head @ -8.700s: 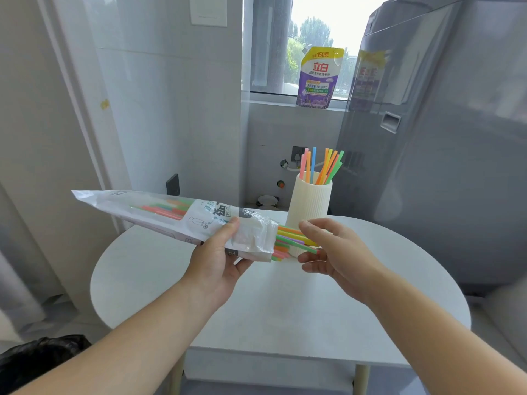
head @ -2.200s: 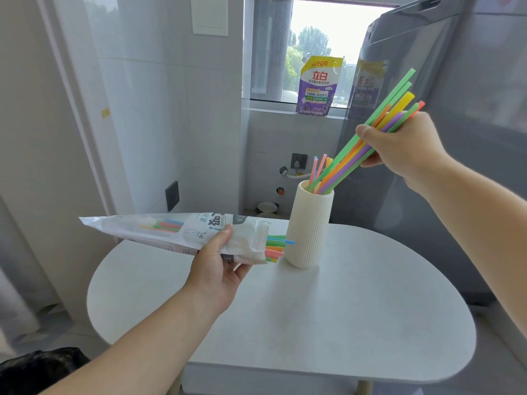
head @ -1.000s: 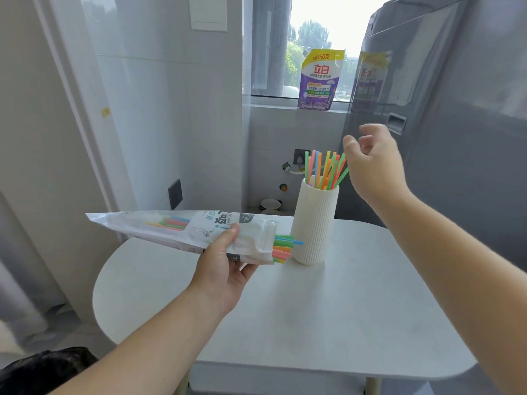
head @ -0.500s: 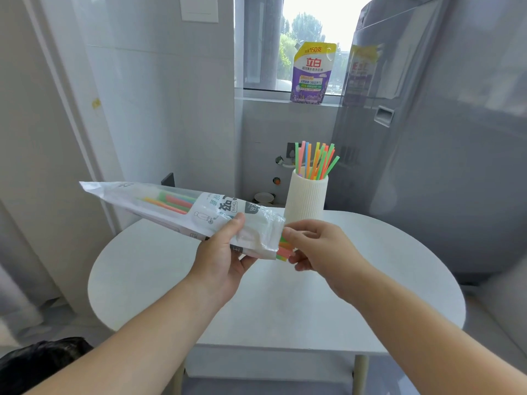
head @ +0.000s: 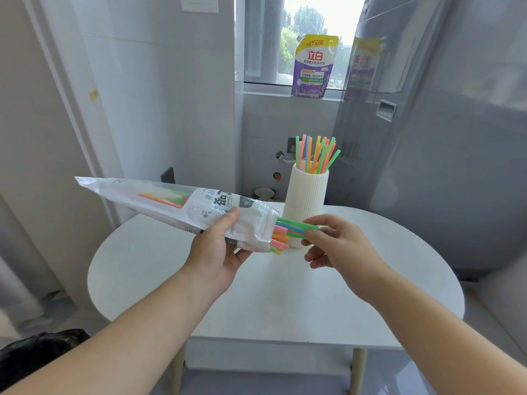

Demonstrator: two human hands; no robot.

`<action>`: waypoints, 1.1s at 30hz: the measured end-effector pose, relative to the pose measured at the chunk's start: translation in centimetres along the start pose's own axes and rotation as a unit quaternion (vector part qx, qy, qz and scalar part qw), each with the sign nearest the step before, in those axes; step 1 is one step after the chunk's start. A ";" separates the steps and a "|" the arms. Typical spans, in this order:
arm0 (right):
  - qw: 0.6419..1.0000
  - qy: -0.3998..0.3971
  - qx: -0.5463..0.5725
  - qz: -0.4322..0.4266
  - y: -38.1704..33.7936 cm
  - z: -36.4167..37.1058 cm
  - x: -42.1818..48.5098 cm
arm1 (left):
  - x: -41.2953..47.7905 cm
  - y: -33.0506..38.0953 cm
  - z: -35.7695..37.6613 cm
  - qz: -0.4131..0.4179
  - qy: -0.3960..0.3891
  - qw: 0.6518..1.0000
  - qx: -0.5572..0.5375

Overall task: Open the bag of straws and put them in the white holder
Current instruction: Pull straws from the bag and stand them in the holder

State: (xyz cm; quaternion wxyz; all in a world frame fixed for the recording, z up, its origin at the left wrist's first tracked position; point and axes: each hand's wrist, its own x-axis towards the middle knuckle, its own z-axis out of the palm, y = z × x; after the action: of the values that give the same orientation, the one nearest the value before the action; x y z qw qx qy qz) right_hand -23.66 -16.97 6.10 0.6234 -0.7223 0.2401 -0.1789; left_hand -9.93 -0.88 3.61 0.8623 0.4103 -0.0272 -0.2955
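Note:
My left hand (head: 219,252) grips the long clear-and-white bag of straws (head: 171,206) near its open right end, holding it above the table and tilted up to the left. Coloured straws (head: 285,233) stick out of the bag's mouth. My right hand (head: 339,246) pinches the ends of a few green and blue ones between thumb and fingers. Just behind stands the ribbed white holder (head: 306,201) on the table, with several coloured straws (head: 316,155) upright in it.
The round white table (head: 279,297) has its front edge near me. A large grey appliance (head: 442,138) stands close on the right. A purple detergent pouch (head: 312,67) sits on the window sill. A black bag (head: 34,354) lies on the floor at lower left.
My right hand dropped a bunch of straws into the holder, came back down to the bag's mouth, and now pinches a few straws, drawn slightly out to the right.

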 end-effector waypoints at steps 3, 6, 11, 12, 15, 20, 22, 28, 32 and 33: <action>0.998 -0.042 0.033 0.013 0.1 0.1 -0.2 | 0.0 -0.3 0.0 -0.003 0.004 1.000 0.005; 1.000 -0.016 0.015 -0.013 0.1 0.6 -0.4 | 0.0 -0.5 0.1 -0.003 0.006 1.000 0.007; 1.000 0.018 0.015 -0.009 0.1 0.5 -0.3 | 0.0 -0.4 0.1 -0.002 0.010 1.000 0.004; 1.000 0.021 0.024 -0.001 0.1 0.4 -0.4 | -0.1 -0.4 0.0 -0.001 0.011 1.000 0.004; 0.996 0.015 0.081 0.018 -0.1 0.2 -0.4 | -0.1 -0.3 0.0 0.001 0.018 1.000 0.004; 0.992 0.018 0.125 0.005 -0.2 0.6 -0.5 | -0.3 -0.4 0.1 -0.001 0.026 1.000 0.001; 0.992 0.031 0.119 0.002 -0.1 0.6 -0.4 | -0.3 -0.4 0.2 -0.001 0.027 1.000 0.000; 0.996 0.046 0.080 -0.014 -0.1 -0.3 -0.1 | -0.2 0.0 0.0 0.002 0.043 0.999 -0.002; 0.997 0.030 0.075 -0.006 -0.2 -1.1 0.1 | 0.0 0.5 -0.4 0.011 0.050 0.999 -0.007; 0.997 0.022 0.080 -0.001 -0.2 -1.3 0.1 | 0.0 0.5 -0.4 0.012 0.051 0.999 -0.007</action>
State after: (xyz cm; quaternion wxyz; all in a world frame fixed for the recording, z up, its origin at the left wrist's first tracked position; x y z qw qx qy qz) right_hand -24.26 -18.05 6.51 0.6737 -0.6660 0.2378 -0.2144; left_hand -9.53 -0.36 3.75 0.8691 0.4181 0.0138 -0.2641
